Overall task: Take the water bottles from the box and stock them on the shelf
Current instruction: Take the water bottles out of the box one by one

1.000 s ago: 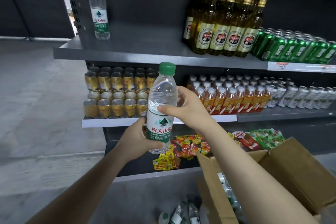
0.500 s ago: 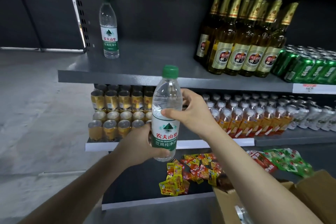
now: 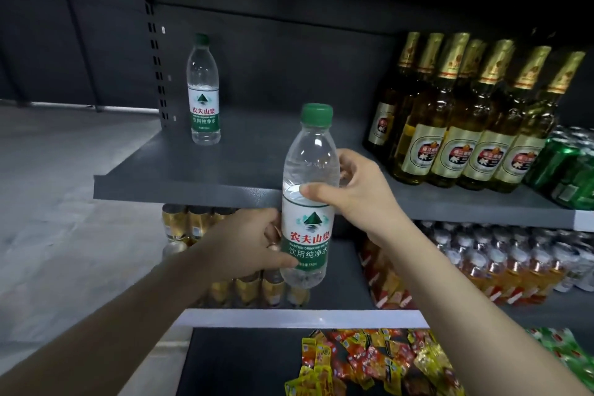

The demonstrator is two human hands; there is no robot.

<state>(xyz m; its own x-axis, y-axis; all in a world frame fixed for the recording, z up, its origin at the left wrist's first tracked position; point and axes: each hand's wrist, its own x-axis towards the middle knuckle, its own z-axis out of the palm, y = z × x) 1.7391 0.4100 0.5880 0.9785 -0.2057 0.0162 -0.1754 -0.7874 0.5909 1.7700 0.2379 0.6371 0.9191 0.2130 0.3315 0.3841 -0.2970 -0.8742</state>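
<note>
On the grey shelf (image 3: pixel 199 170), far left near the back: 1 water bottle (image 3: pixel 203 90), upright, green cap. Below the shelf edge, gold cans (image 3: pixel 189 222), partly hidden. In front of the shelf edge, held bottle (image 3: pixel 308 199), upright, clear of the shelf. Left hand (image 3: pixel 244 244) curled round its lower label; right hand (image 3: pixel 356 193) clamped round its upper body, thumb on front. Further right on the shelf: beer bottles (image 3: pixel 456 125), then green cans (image 3: pixel 569 167). At bottom, snack packets (image 3: pixel 363 360).
</note>
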